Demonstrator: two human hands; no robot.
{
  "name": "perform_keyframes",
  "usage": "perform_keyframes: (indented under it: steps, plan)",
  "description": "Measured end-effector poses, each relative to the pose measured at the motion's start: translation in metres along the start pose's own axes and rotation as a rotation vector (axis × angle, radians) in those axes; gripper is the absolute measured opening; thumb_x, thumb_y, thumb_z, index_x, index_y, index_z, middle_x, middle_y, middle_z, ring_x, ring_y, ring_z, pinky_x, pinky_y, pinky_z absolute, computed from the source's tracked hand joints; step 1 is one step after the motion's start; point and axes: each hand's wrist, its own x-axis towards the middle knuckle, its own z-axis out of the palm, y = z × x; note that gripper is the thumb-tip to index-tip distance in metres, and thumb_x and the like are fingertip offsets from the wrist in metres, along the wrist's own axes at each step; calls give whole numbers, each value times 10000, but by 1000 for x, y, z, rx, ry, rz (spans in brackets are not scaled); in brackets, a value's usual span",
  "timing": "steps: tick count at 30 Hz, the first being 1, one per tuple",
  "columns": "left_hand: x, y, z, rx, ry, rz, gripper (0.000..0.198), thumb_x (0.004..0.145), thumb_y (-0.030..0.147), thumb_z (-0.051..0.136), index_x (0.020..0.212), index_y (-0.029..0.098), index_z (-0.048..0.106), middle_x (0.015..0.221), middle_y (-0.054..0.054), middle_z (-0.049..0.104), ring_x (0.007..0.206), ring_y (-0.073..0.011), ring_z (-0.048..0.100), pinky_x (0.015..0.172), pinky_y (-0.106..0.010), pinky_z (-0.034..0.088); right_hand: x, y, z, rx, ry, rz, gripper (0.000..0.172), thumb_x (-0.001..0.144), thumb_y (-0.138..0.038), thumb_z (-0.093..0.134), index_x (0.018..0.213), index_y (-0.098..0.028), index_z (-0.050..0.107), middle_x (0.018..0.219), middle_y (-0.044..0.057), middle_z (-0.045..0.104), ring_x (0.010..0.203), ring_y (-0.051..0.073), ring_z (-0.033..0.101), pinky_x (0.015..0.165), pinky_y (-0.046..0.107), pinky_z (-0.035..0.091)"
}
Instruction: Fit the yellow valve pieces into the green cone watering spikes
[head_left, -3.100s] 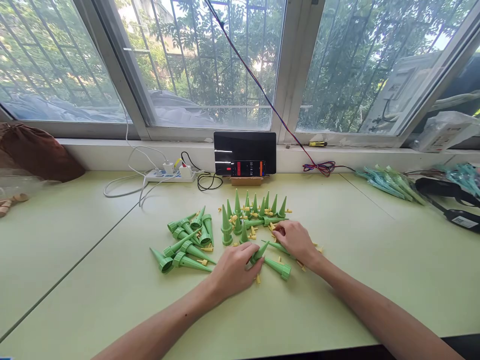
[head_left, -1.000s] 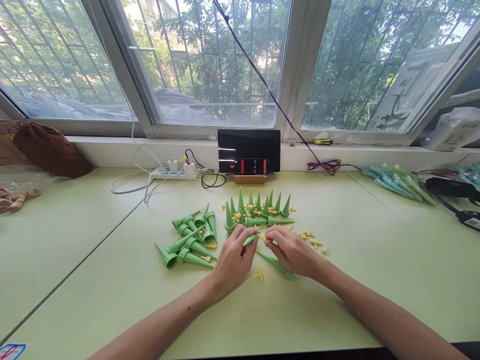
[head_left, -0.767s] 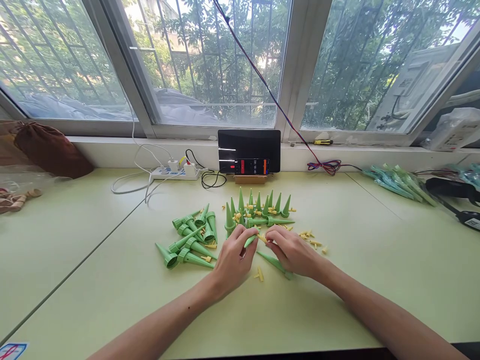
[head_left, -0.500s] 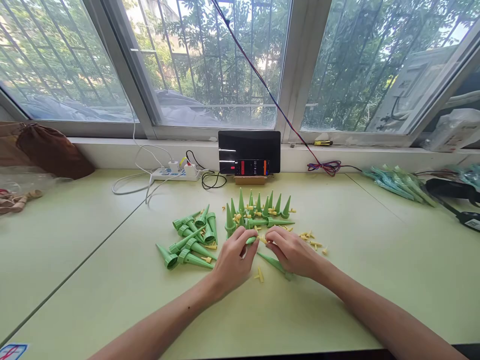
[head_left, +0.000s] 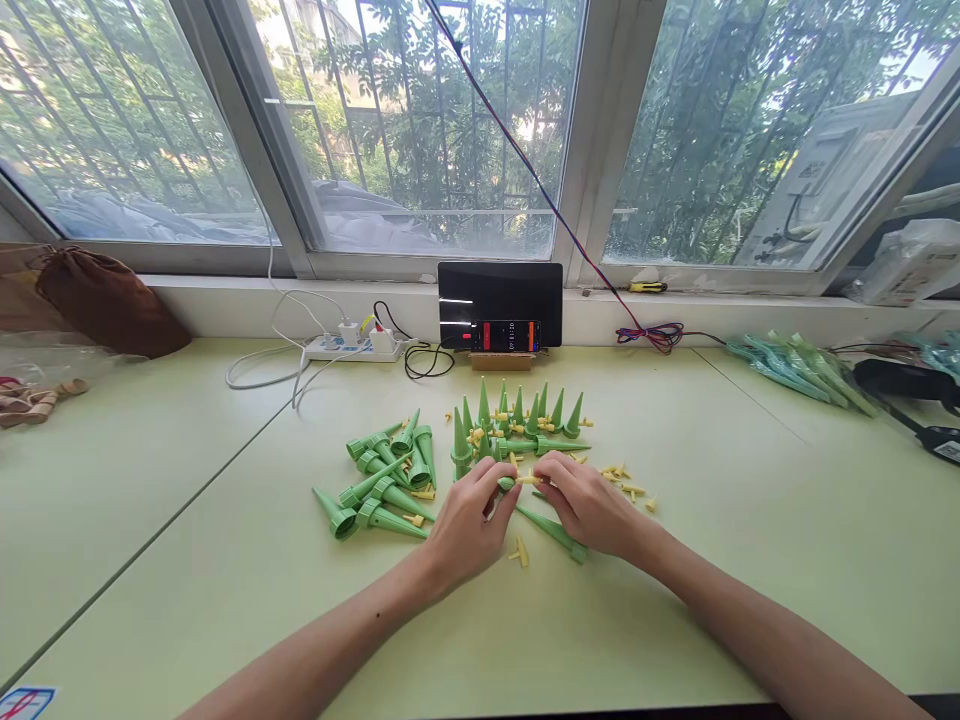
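Observation:
My left hand [head_left: 474, 510] is closed around a green plant-watering spike [head_left: 506, 484], mostly hidden by the fingers. Between the fingertips of my right hand [head_left: 589, 500] is a small yellow valve [head_left: 528, 479], its inner end at the spike; I cannot tell whether it is seated in it. A loose green spike [head_left: 553, 530] lies under my right hand. Nearer to me rests a yellow valve [head_left: 520, 552]. Beyond the hands, several green spikes [head_left: 574, 416] stand upright with yellow valves in or beside them. A heap of lying spikes [head_left: 390, 490] is left of my left hand.
Loose yellow valves [head_left: 622, 478] are scattered right of my right hand. Behind the spikes, a phone [head_left: 506, 336] leans on a stand before a dark tablet [head_left: 499, 285]. A power strip [head_left: 352, 346] with cables is at the back left. Plastic-wrapped pieces [head_left: 799, 370] lie at the right.
The yellow valve in my right hand has come more level and in line with the spike's side. My hands have otherwise barely moved; the loose spike below shows more clearly.

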Motion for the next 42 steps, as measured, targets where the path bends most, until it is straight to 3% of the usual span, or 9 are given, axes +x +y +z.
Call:
perform_keyframes:
  steps: [15, 32, 42]
  plan:
    - [-2, 0, 0, 14, -79, 24, 113, 1015, 250, 482, 1006, 203, 584, 831, 9, 556, 543, -98, 463, 550, -237, 382, 0, 1, 1, -30, 36, -11, 170, 1083, -214, 376, 950, -211, 482, 853, 48, 561, 709, 176, 492, 623, 271, 409]
    - [-2, -3, 3, 1, -49, 9, 117, 1003, 269, 517, 1014, 193, 604, 748, 12, 606, 567, -117, 504, 553, -244, 407, 1, 0, 2, -89, 92, -42, 209, 1085, -231, 391, 921, -206, 518, 814, 50, 587, 693, 179, 512, 614, 275, 388]
    - [2, -1, 1, -56, 4, 9, 114, 1010, 222, 504, 1032, 201, 613, 926, -31, 650, 615, -113, 562, 578, -242, 454, 2, 0, 0, -175, 78, -61, 276, 1092, -241, 362, 855, -211, 501, 753, 32, 541, 645, 179, 453, 570, 276, 324]
